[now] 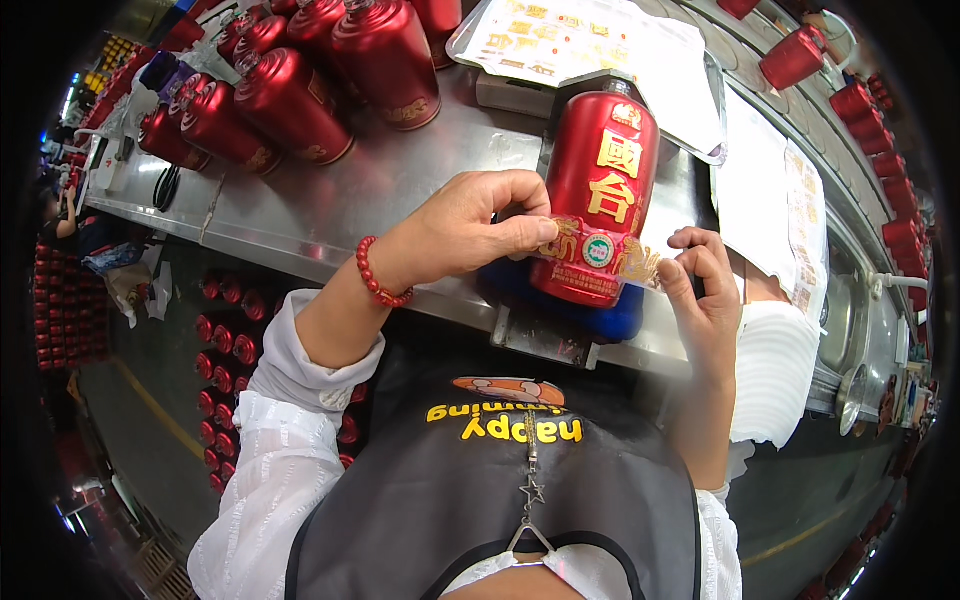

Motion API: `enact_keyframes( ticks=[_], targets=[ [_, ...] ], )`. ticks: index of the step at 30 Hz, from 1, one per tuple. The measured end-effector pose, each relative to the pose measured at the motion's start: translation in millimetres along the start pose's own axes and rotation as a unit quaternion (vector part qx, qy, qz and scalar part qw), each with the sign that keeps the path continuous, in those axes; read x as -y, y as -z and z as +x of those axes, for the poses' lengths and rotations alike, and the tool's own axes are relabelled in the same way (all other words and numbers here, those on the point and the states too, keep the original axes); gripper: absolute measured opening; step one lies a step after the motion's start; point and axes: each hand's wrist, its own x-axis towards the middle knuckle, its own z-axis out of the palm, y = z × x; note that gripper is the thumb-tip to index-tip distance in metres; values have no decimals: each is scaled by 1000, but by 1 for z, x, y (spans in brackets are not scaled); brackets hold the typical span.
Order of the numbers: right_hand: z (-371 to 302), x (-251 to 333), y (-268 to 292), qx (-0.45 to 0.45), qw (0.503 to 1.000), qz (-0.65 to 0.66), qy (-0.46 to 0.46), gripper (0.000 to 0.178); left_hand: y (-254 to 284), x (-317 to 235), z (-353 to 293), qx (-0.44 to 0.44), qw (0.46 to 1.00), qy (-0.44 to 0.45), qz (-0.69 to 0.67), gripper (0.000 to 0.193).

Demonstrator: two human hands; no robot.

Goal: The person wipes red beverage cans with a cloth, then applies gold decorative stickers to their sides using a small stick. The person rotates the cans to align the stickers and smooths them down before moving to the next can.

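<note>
A red bottle (572, 180) with gold lettering lies on its back in front of me, its neck pointing away, over a dark blue support (622, 318). Across its lower front stretches a clear decal strip (568, 240) with gold figures and a round green-and-white emblem. My left hand (487, 222) pinches the strip's left end between thumb and finger. At the strip's other end, my right hand (703, 275) has its thumb and fingers curled close to the edge, pinching it. Whether the strip's middle is stuck to the bottle, I cannot tell.
Several red bottles (290, 100) stand at the back left of the metal table (400, 185). A decal sheet (590, 45) lies behind the bottle, with more sheets (765, 190) at right. White round foam sheets (775, 375) are stacked beside my right arm. A conveyor carries red bottles (793, 57).
</note>
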Motion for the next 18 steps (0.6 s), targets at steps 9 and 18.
enact_keyframes(
  ticks=[9,18],
  targets=[
    [0,-1,-1,6,1000,-4,-6,27,-1,-2,0,-3,1000,0,14,19],
    [2,-4,-3,1,999,-43,-23,15,3,0,-2,-50,981,-52,178,24]
  ],
)
